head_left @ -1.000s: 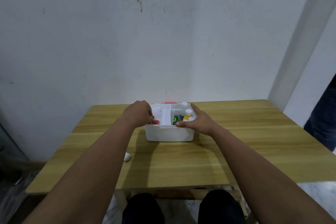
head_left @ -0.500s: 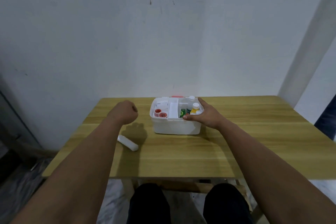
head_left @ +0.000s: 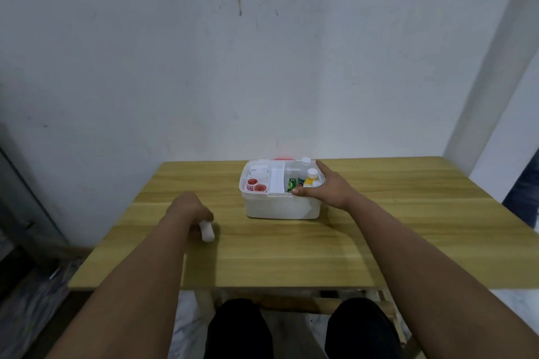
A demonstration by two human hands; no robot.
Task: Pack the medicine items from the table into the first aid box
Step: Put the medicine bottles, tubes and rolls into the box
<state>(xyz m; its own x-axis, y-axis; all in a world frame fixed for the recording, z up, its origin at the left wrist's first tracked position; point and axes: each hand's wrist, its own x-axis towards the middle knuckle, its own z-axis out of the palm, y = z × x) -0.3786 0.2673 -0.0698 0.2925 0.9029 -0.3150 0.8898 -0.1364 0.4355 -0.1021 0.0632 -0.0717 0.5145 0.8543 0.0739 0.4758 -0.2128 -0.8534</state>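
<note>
Change: left hand [head_left: 189,214] away from the box [head_left: 280,207] since a second ago, down at the table [head_left: 291,256] on the near left, now over the white tube [head_left: 206,231] that lay loose there half a second back.
Meaning: likely the last loose item; pickup under way, drop into the box still to come.
Left hand: fingers curled round the upper end of the tube, lower end poking out toward the camera; lifted or still on the wood, cannot tell.
Right hand [head_left: 326,188]: unchanged, fingers straight and spread, resting on the right rim of the box, thumb along the near edge; steadying, nothing gripped.
Box: open, mid-table toward the wall; red-capped pots [head_left: 256,185] in the left compartment, yellow bottle [head_left: 310,179] and green pack [head_left: 292,184] in the right.
Tube: well apart from the box, to its near left.
</note>
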